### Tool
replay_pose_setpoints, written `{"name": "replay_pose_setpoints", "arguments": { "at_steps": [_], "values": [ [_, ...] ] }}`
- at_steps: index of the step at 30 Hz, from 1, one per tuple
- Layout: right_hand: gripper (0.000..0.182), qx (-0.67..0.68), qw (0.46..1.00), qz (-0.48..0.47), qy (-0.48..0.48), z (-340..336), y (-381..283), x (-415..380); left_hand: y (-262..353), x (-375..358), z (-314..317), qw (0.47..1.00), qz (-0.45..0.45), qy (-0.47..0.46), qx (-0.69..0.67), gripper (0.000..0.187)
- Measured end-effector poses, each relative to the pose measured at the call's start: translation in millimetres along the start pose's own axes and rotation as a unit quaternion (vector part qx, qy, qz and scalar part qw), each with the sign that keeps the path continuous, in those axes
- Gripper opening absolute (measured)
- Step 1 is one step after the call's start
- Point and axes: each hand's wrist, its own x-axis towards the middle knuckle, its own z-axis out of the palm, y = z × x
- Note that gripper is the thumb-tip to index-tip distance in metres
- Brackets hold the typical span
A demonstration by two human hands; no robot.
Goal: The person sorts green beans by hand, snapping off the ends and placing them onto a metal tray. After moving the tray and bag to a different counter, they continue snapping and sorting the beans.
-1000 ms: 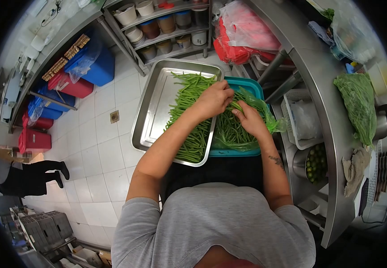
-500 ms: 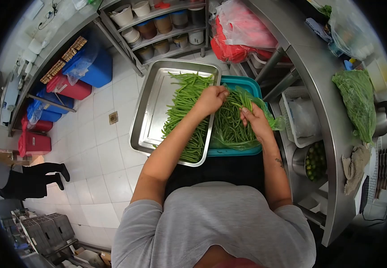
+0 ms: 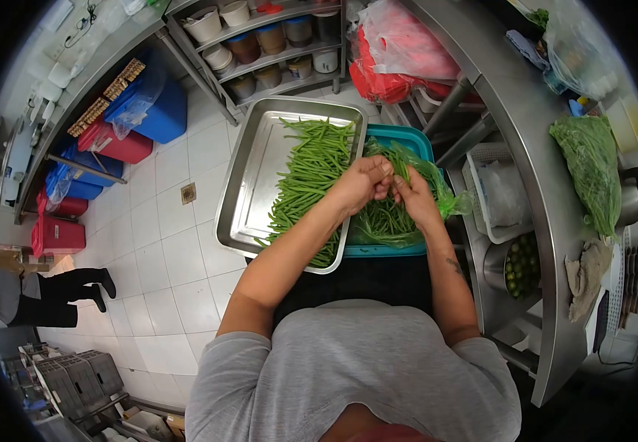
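My left hand (image 3: 363,184) is closed in a pinch over the inner edge of a steel tray, its fingertips meeting those of my right hand. My right hand (image 3: 417,202) grips some green beans (image 3: 401,165), whose ends stick out above its fingers. Cut green beans (image 3: 312,162) fill the right half of the steel tray (image 3: 249,158). Beneath my hands, more green beans (image 3: 385,221) lie in a green plastic bag (image 3: 448,193), inside a teal tray (image 3: 378,251). What exactly sits between my left fingertips is too small to make out.
A steel counter (image 3: 514,110) curves along the right, bearing a bag of leafy greens (image 3: 588,166). Below it are a white basket (image 3: 492,199) and a pot of small green fruits (image 3: 521,269). Blue bins (image 3: 160,110) stand at left. A person (image 3: 39,298) is at far left.
My left hand has moved down and right, over the bean bag, to meet my right hand. My right hand has shifted slightly, its fingers drawn in toward the left ones.
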Motion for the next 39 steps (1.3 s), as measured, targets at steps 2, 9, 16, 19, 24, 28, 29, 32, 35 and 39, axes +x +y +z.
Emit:
{"name": "replay_pose_setpoints", "arguments": {
  "at_steps": [2,9,16,19,24,28,29,32,35,39],
  "values": [
    [0.032,-0.074,0.996,0.005,0.045,-5,6,4,4,-9,8,0.999,0.002,-0.010,0.045,0.011],
    [0.032,-0.246,0.966,-0.077,0.035,-1,-16,-3,20,2,2,0.843,0.248,0.143,0.455,0.011],
    [0.028,-0.318,0.935,-0.152,0.043,0,8,4,16,9,7,0.842,0.227,0.144,0.468,0.010],
    [0.027,-0.245,0.967,-0.065,0.010,1,-6,2,23,6,1,0.953,0.074,0.044,0.290,0.014],
    [0.025,0.151,0.986,0.034,-0.067,-16,4,15,48,-13,10,0.974,-0.014,-0.067,0.214,0.020],
    [0.023,0.343,0.935,0.047,-0.078,-16,-5,14,30,-3,-14,0.897,0.069,0.083,0.428,0.032],
    [0.023,0.347,0.935,0.041,-0.061,-14,-7,15,19,-4,-14,0.909,0.062,0.070,0.406,0.033],
    [0.023,0.345,0.938,-0.009,-0.026,-6,-11,18,-19,-4,-9,0.934,0.056,0.019,0.353,0.037],
    [0.024,0.337,0.939,-0.063,0.011,10,-17,20,-16,-19,26,0.957,-0.050,0.033,0.283,0.020],
    [0.029,0.329,0.941,-0.064,-0.045,9,-18,17,-14,-11,20,0.979,-0.063,0.036,0.193,0.014]
  ]
}}
